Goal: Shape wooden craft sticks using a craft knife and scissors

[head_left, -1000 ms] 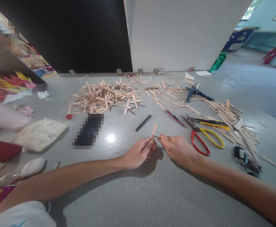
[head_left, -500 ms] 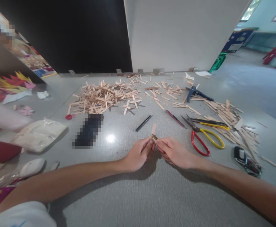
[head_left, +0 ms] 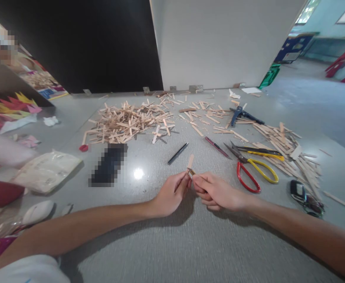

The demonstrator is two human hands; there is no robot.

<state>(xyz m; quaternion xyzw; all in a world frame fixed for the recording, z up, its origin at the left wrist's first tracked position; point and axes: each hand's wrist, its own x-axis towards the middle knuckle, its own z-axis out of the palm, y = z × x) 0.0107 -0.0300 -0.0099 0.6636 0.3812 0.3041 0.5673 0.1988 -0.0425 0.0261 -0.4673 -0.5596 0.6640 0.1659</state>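
Observation:
My left hand (head_left: 172, 193) is closed in a pinch on a flat wooden craft stick (head_left: 190, 160), whose rounded end points up and away. Close against it, my right hand (head_left: 215, 192) is closed on a small, thin metallic tool (head_left: 192, 171) that looks like a short blade. Its tip meets the stick just above my left thumb; its exact kind is hard to make out. Beyond my hands lie a black pen (head_left: 178, 153) and a dark red craft knife (head_left: 218, 147). Scissors with red and yellow handles (head_left: 250, 169) rest to the right.
A heap of wooden sticks (head_left: 128, 122) lies at the back left, more sticks (head_left: 296, 153) at the right. Blue-black pliers (head_left: 243, 116), a yellow-and-black cutter (head_left: 263, 153), keys (head_left: 306, 198), a dark phone-like slab (head_left: 109, 165), a plastic packet (head_left: 48, 171) and a white mouse (head_left: 38, 212) surround my hands.
The view has shifted slightly. My right hand has turned a little and its lower fingers show more; the small tool still touches the stick, which my left hand still pinches.

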